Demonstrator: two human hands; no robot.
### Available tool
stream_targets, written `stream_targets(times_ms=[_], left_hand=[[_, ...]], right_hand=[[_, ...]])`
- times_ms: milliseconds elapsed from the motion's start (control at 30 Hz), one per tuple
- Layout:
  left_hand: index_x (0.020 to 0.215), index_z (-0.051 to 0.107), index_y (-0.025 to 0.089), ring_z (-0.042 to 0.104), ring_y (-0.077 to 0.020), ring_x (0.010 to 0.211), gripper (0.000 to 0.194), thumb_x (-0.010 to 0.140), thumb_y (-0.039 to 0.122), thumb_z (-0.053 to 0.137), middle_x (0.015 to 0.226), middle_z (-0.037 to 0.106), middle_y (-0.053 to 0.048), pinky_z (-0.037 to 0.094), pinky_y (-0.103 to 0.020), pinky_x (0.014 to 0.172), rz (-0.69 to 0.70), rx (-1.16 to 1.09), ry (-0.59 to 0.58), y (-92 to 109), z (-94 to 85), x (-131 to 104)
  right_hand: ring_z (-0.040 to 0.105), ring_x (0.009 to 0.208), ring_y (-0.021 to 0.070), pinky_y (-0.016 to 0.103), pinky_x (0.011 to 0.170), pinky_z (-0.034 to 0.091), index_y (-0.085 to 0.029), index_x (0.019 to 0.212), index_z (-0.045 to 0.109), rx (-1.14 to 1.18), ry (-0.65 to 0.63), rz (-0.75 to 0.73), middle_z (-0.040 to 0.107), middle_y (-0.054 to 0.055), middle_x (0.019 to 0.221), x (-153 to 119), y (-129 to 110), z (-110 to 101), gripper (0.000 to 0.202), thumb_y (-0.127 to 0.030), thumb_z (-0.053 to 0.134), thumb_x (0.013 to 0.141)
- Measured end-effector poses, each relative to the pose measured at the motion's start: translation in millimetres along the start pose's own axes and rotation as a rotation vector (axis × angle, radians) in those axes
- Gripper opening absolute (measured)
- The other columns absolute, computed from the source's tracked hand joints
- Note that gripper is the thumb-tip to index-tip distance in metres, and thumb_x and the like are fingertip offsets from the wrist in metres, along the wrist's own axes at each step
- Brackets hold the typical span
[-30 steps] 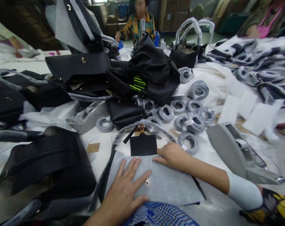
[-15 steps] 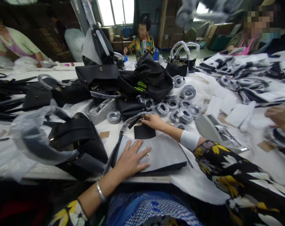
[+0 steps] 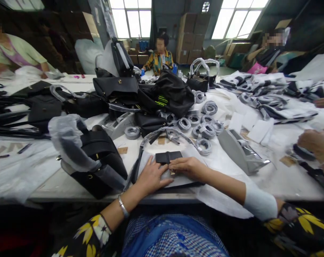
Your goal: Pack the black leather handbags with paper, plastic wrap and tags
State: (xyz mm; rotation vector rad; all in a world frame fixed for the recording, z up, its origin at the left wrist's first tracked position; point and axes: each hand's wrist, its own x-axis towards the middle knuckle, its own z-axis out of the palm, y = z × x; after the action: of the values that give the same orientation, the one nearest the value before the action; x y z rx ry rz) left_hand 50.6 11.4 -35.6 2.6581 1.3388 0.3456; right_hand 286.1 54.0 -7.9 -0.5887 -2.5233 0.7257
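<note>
A bag (image 3: 190, 181) covered with pale sheet lies flat before me at the table's front edge, its wrapped handle (image 3: 148, 135) arching behind it. My left hand (image 3: 152, 177) rests on the sheet with fingers spread. Over the middle of the bag, a black flap (image 3: 162, 157) is folded forward. My right hand (image 3: 187, 167) is closed on the flap's strap near a small gold clasp (image 3: 172, 171); its fingers partly hide the strap. Just left stands a black bag (image 3: 105, 150) with a plastic-wrapped handle.
Coiled wrapped straps (image 3: 204, 130) and a grey tape dispenser (image 3: 238, 150) lie beyond and right. Black bags (image 3: 175, 92) are piled at the back. A co-worker's hands (image 3: 315, 142) work at the far right, and several people are around the table.
My right hand has drawn nearer to me, bringing the black flap and strap down over the bag. My left hand stays on the sheet. The view has tilted upward.
</note>
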Motion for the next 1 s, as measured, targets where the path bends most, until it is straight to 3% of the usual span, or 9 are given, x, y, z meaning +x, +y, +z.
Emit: stream_targets(times_ms=[133,300,533,633,733,800,1000], left_hand=[[0.138,0.053,0.024,0.059,-0.0283,0.112,0.062,0.091,0.065,0.049,0.109,0.068,-0.01,0.018,-0.057,0.117,0.014,0.012,0.009,0.8,-1.3,-0.5],[0.137,0.054,0.024,0.059,-0.0283,0.114,0.063,0.091,0.066,0.048,0.11,0.068,-0.01,0.018,-0.057,0.117,0.022,0.03,0.014,1.1,-2.2,-0.2],[0.127,0.062,0.018,0.058,-0.0328,0.119,0.062,0.087,0.065,0.055,0.115,0.068,-0.014,0.025,-0.062,0.115,0.012,0.097,0.194,7.4,0.8,-11.8],[0.127,0.06,0.014,0.062,-0.0298,0.115,0.053,0.092,0.054,0.057,0.12,0.068,-0.016,0.038,-0.056,0.11,0.07,0.099,0.294,8.1,1.2,-19.1],[0.132,0.055,0.016,0.064,-0.0206,0.113,0.034,0.1,0.025,0.049,0.122,0.068,-0.011,0.05,-0.041,0.103,0.342,0.052,0.289,8.4,0.1,-22.7],[0.132,0.054,0.016,0.063,-0.0172,0.114,0.034,0.1,0.013,0.043,0.122,0.068,-0.009,0.054,-0.034,0.099,0.448,-0.013,0.259,9.6,0.0,-23.2],[0.13,0.056,0.016,0.062,-0.0176,0.114,0.034,0.098,0.012,0.046,0.119,0.068,-0.009,0.055,-0.034,0.099,0.341,-0.223,0.204,13.1,8.6,-22.0]], right_hand=[[0.06,0.123,0.0186,0.033,0.11,0.044,-0.018,0.113,0.074,0.029,-0.005,-0.055,0.07,0.009,0.123,-6.0,4.9,9.9,0.029,-0.011,0.05,0.098],[0.062,0.119,0.0198,0.032,0.105,0.049,-0.021,0.11,0.073,-0.026,0.052,0.035,0.071,0.009,0.118,-5.5,4.9,14.9,0.021,-0.017,0.058,0.096],[0.062,0.117,0.0195,0.033,0.101,0.05,-0.022,0.118,0.066,0.006,0.019,0.122,0.068,0.008,0.119,-8.8,5.4,20.5,0.024,-0.02,0.056,0.097],[0.061,0.119,0.019,0.034,0.103,0.047,-0.022,0.113,0.068,0.08,0.02,0.122,0.069,0.007,0.115,-9.1,8.9,23.3,0.021,-0.018,0.057,0.096],[0.062,0.116,0.0183,0.033,0.102,0.047,-0.021,0.11,0.068,0.08,0.025,0.126,0.069,0.007,0.112,-8.0,9.8,24.3,0.019,-0.016,0.057,0.095],[0.063,0.113,0.0177,0.032,0.101,0.047,-0.02,0.109,0.068,0.069,0.022,0.128,0.069,0.007,0.109,-6.6,8.0,22.4,0.019,-0.015,0.056,0.095],[0.064,0.103,0.0172,0.028,0.094,0.049,-0.018,0.109,0.07,-0.015,-0.041,0.103,0.07,0.007,0.109,-0.1,5.1,16.0,0.021,-0.011,0.058,0.094]])
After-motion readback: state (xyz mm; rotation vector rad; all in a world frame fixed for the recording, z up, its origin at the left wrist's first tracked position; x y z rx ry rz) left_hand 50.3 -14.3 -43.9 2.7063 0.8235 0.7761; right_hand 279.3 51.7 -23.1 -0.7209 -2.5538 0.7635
